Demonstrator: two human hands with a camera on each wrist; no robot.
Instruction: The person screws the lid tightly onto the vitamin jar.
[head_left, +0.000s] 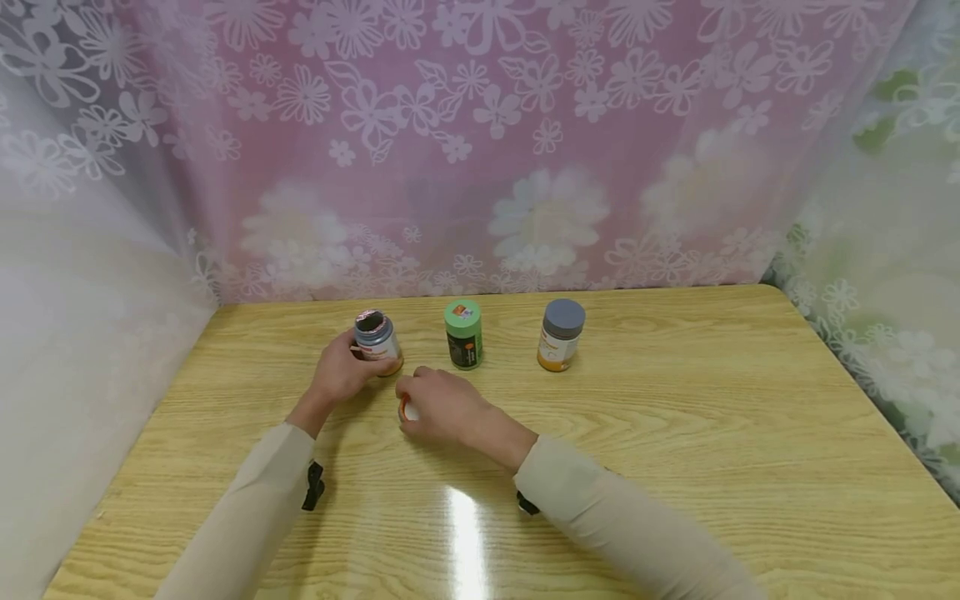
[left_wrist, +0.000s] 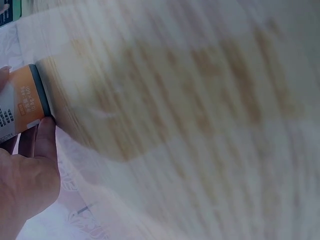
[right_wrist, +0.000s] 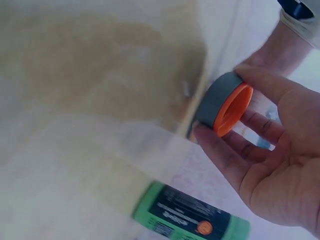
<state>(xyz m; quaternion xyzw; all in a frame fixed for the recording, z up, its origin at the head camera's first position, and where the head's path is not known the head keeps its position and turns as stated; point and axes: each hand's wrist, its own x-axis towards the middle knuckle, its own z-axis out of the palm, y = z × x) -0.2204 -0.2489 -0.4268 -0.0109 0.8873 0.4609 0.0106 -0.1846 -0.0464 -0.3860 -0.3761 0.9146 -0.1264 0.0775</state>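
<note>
Left hand [head_left: 347, 368]: I'm gripping the lidless jar [head_left: 378, 343], left of the green jar [head_left: 464, 337]!
Right hand [head_left: 444, 406]: I'm pinching the grey lid [right_wrist: 223, 103], nearer me than the green jar.

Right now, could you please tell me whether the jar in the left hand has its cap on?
No, the jar in the left hand shows a capless top, while the right hand holds a grey cap.

Bright white glare on table [head_left: 675, 483], wrist views hazy, softly blurred
</note>
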